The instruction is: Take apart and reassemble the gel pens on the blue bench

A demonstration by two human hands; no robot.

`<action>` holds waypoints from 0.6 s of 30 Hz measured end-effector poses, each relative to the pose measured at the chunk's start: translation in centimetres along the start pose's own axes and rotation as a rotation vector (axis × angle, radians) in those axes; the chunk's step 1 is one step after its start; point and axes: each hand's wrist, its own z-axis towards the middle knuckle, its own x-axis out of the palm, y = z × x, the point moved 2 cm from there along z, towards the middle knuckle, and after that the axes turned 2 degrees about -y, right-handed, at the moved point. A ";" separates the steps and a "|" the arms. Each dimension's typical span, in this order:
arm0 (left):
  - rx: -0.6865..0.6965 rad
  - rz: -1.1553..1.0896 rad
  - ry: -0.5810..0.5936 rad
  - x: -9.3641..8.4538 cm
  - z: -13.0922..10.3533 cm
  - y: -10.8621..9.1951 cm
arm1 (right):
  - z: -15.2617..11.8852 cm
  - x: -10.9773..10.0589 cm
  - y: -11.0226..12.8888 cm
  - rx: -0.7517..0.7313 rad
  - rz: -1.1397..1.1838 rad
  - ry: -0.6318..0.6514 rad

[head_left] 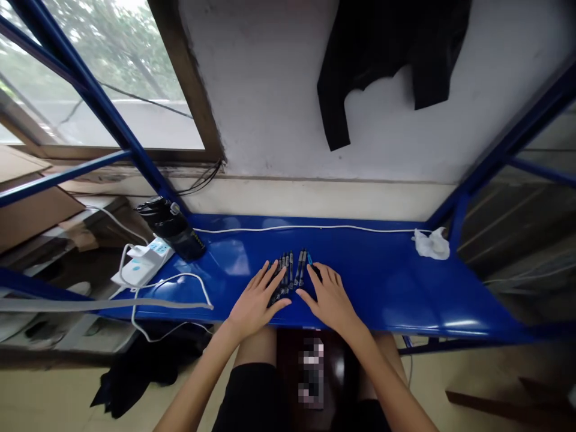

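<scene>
Several dark pens (290, 270) lie side by side on the blue desk (382, 270), pointing away from me. My left hand (258, 297) rests palm down over the left part of the row, its fingers spread and partly hiding those pens. Two pens (300, 268) lie a little apart, between my hands. My right hand (328, 294) is beside them on the right, fingers outstretched, with a blue-tipped pen (309, 258) partly under it. How much of that pen is under the fingers is hidden.
A black bottle (175, 231) leans at the left by a white power strip (141, 264) with looping cables. A white cable (279, 228) runs along the back edge. Crumpled white tissue (432, 245) sits at the right. Blue metal posts (112, 123) flank the desk.
</scene>
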 end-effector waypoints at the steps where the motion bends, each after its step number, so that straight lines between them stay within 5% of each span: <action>1: 0.004 -0.007 0.012 0.2 0.6 0.2 | 0.0 -0.2 0.0 -0.005 0.014 0.008; 13: 0.004 -0.104 0.072 1.1 5.8 1.2 | 1.8 -1.0 -2.7 -0.069 0.098 0.038; 18: 0.051 -0.110 -0.112 0.6 5.2 0.4 | 2.2 -1.1 -3.5 -0.024 0.156 0.050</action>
